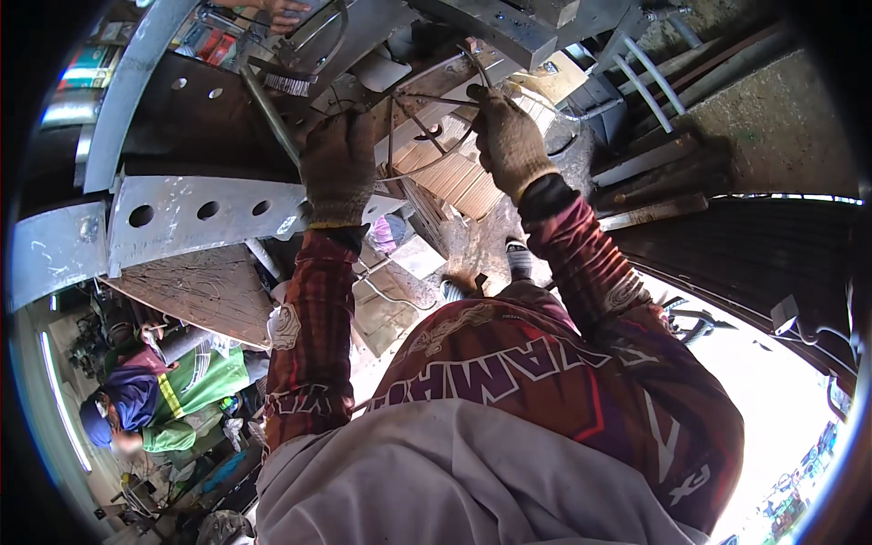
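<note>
A frame of thin bent metal rods, with straight bars and a curved one, spans the space between my hands. My right hand, in a dirty knit glove, is closed round its rods on the right side. On the other side my left hand, gloved the same way, is curled at the frame's left edge; its back hides most of the fingers. Just left of that hand a grey metal bar slants past. Beyond it lies a wire brush with its bristles showing.
A long grey steel beam with round holes runs along the left. Slatted brown board lies below the frame. Heavy steel sections stand at the far side. Another person's hand shows at the top; a person in green and blue is lower left.
</note>
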A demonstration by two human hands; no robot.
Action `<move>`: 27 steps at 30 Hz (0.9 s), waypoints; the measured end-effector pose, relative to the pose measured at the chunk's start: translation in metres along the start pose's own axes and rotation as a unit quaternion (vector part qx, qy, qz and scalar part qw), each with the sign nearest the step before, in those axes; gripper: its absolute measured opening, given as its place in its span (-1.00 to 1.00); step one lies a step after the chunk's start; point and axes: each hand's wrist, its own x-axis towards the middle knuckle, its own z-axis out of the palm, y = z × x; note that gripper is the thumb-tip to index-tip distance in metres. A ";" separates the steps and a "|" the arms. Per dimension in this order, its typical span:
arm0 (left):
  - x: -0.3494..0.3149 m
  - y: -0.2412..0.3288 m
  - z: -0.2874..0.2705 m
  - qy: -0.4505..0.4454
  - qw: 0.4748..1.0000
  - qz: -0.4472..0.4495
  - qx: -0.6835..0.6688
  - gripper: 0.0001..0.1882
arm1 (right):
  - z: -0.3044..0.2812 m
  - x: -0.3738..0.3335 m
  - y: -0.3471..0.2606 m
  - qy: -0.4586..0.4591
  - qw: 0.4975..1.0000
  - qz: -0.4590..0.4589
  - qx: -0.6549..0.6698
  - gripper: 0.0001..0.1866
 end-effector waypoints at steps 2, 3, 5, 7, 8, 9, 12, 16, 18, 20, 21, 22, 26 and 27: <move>0.001 0.003 -0.003 -0.002 1.000 0.012 0.014 -0.77 | 0.000 0.003 0.011 -0.011 0.995 0.049 0.083 -0.62; -0.001 0.002 -0.003 -0.001 1.000 0.019 0.024 -0.79 | 0.003 0.000 -0.006 -0.017 0.990 0.096 0.102 -0.62; -0.001 0.001 -0.004 0.003 0.998 0.046 0.045 -0.81 | 0.002 -0.003 -0.027 -0.016 0.976 0.163 0.145 -0.62; 0.000 -0.002 -0.003 0.010 0.995 0.081 0.065 -0.82 | 0.001 -0.003 -0.032 -0.005 0.960 0.205 0.192 -0.60; 0.001 -0.004 -0.003 0.011 0.992 0.102 0.072 -0.83 | 0.000 -0.004 -0.032 -0.009 0.956 0.214 0.199 -0.60; 0.003 -0.006 -0.002 0.012 0.989 0.123 0.079 -0.84 | 0.000 -0.003 -0.032 -0.014 0.953 0.223 0.205 -0.59; 0.003 -0.008 0.001 0.021 0.994 0.106 0.017 -0.85 | 0.016 -0.005 -0.044 0.089 0.923 0.254 0.276 -0.57; 0.008 0.006 -0.007 0.003 0.992 0.050 -0.116 -0.75 | 0.032 -0.009 -0.033 0.171 0.839 0.248 0.453 -0.49; 0.009 0.007 -0.010 -0.029 0.991 0.044 -0.120 -0.73 | 0.034 -0.007 -0.058 0.232 0.768 0.311 0.510 -0.51; 0.013 0.006 -0.010 -0.043 0.991 0.041 -0.122 -0.70 | 0.052 -0.005 -0.049 0.230 0.769 0.270 0.531 -0.52; 0.012 0.008 -0.011 -0.042 0.991 0.038 -0.122 -0.69 | 0.056 -0.007 -0.046 0.229 0.769 0.251 0.541 -0.52; 0.011 0.010 -0.012 -0.042 0.991 0.036 -0.122 -0.68 | 0.055 -0.007 -0.043 0.237 0.765 0.257 0.541 -0.51; 0.007 0.008 -0.005 -0.019 0.990 -0.002 -0.137 -0.72 | 0.050 -0.006 -0.045 0.258 0.800 0.276 0.466 -0.55; 0.005 0.007 -0.006 -0.016 0.993 0.008 -0.117 -0.72 | 0.047 -0.007 -0.049 0.239 0.824 0.265 0.441 -0.56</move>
